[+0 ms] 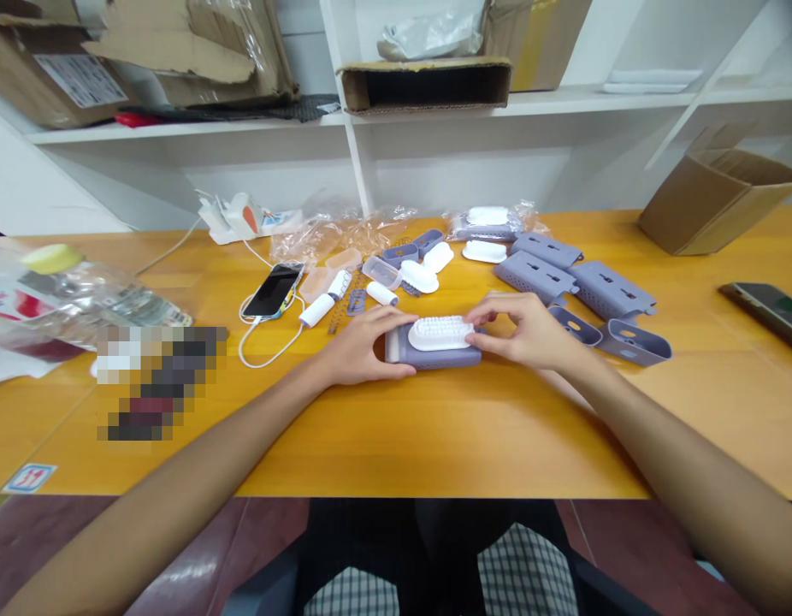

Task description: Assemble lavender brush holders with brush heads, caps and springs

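Note:
A grey-purple plastic case (434, 356) lies on the yellow table (434, 445) in front of me, with a white bristle brush head (440, 333) seated on top of it. My left hand (363, 346) wraps round the case's left end, fingers curled against it. My right hand (528, 329) pinches the right end of the case and the brush head. Both hands grip the same piece.
Behind lie several more purple cases (543, 278), white brush heads (484, 251), small clear boxes (381, 272), springs and plastic bags. A phone on a white cable (273, 291) lies to the left, a cardboard box (723, 192) at the right, another phone (765, 310) far right.

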Tool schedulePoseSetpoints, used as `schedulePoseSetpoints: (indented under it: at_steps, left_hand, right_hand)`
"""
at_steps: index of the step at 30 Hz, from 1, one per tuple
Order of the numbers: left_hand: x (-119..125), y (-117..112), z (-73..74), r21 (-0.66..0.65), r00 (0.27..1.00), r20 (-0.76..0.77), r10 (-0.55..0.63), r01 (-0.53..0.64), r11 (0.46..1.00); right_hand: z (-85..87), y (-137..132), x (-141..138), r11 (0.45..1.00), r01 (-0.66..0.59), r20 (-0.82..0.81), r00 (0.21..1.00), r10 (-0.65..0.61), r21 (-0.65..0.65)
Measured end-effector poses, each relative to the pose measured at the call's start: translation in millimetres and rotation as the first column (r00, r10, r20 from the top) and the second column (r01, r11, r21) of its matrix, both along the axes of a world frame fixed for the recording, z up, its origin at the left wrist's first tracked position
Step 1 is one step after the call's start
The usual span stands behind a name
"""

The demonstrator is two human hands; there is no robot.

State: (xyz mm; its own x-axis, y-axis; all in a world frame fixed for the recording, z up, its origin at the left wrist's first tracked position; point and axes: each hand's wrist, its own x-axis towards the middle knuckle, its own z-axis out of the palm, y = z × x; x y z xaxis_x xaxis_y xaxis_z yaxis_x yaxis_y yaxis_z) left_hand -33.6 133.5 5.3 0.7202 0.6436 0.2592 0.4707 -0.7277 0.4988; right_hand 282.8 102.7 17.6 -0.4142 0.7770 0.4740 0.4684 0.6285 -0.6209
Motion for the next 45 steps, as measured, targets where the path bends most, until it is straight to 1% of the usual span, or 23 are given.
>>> schedulePoseSetpoints:
  at_steps: [4,9,14,17,23,25,28,31,33,36,39,42,45]
  left_hand:
    - [1,0,-0.1,-0.003,1.0,0.0,0.003,-0.003,1.0]
    - [-1,0,-0.3,-0.004,1.0,0.01,0.013,-0.013,1.0]
    - [-1,0,0.1,0.005,1.0,0.017,0.012,-0.012,1.0]
    - [0,0,0.1,0.018,1.0,0.012,0.011,-0.011,1.0]
    - [-1,2,1.8,0.019,1.0,0.006,0.001,-0.001,1.0]
    - [-2,2,2.7,0.002,1.0,-0.006,0.024,-0.024,1.0]
    - [-3,2,3.5,-0.036,0.997,-0.016,0.077,-0.078,0.996]
    - [-4,3,3.2,-0.077,0.995,0.039,0.095,-0.092,0.993]
    - [-4,3,2.8,-0.088,0.993,0.069,0.098,-0.092,0.992]
    - [-2,2,2.3,-0.086,0.991,0.067,0.119,-0.113,0.99]
    - [-1,2,2.2,-0.09,0.986,0.087,0.143,-0.135,0.987]
    - [0,1,2.9,-0.103,0.978,0.153,0.139,-0.124,0.987]
    - [2,0,3.7,-0.101,0.969,0.197,0.151,-0.133,0.986]
  right_hand:
    - [-2.8,-2,-3,1.0,-0.005,-0.01,1.0,0.005,-0.007]
    - [-3.7,-5,-7,0.999,0.013,-0.021,1.0,-0.014,-0.051]
    - [-4.9,-6,-8,0.997,0.007,-0.021,1.0,-0.008,-0.073]
    - [-4.7,-5,-8,0.998,-0.013,-0.019,1.0,0.012,-0.057]
    - [-3.9,-3,-7,1.0,-0.02,0.043,0.999,0.02,-0.003]
    - [-5.4,-3,-7,1.0,-0.013,0.036,0.999,0.013,0.005]
    - [-8.3,-3,-8,0.999,0.045,-0.013,0.999,-0.045,-0.006]
    - [-10.5,-1,-8,0.995,0.091,-0.079,0.992,-0.094,-0.037]
    - [-10.9,0,-7,0.994,0.095,-0.107,0.989,-0.101,-0.056]
    - [-9.8,0,-4,0.993,0.084,-0.131,0.987,-0.094,-0.079]
    - [-7.1,1,-1,0.996,0.056,-0.122,0.99,-0.065,-0.076]
    - [-4.5,0,1,0.997,0.028,-0.09,0.995,-0.034,-0.068]
    - [-3.9,0,1,0.997,0.03,-0.075,0.997,-0.036,-0.076]
